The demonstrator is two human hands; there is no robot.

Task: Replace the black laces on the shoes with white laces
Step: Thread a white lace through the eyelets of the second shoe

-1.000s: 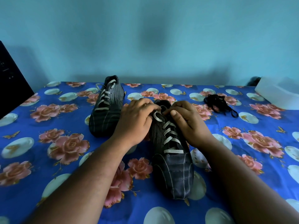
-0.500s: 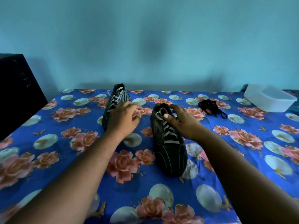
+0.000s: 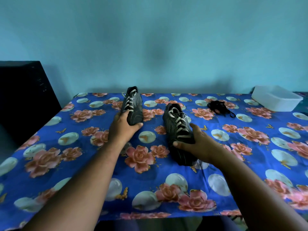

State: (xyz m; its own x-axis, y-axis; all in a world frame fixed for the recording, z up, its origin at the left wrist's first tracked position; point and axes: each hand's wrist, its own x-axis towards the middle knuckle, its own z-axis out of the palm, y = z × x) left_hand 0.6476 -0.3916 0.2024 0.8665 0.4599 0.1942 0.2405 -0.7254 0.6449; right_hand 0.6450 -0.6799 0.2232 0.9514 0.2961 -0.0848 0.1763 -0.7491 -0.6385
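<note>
Two dark striped shoes stand on the flowered blue tablecloth [image 3: 50,164], both threaded with white laces. My left hand [image 3: 122,129] grips the toe of the left shoe [image 3: 134,105], thumb on one side and fingers on the other. My right hand [image 3: 198,142] holds the front of the right shoe [image 3: 176,129], thumb across the top below the lowest lace and fingers along its right side. A heap of black laces [image 3: 218,106] lies loose to the right of the shoes.
A white plastic box [image 3: 276,100] stands at the back right corner. A black object [image 3: 25,100] rises at the table's left edge. A blue wall runs behind the table. The near table edge crosses the bottom of the view.
Both hands left the laces at the right shoe's collar. My left hand went over to the left shoe's toe and my right hand slid down to the right shoe's front. The view pulled back.
</note>
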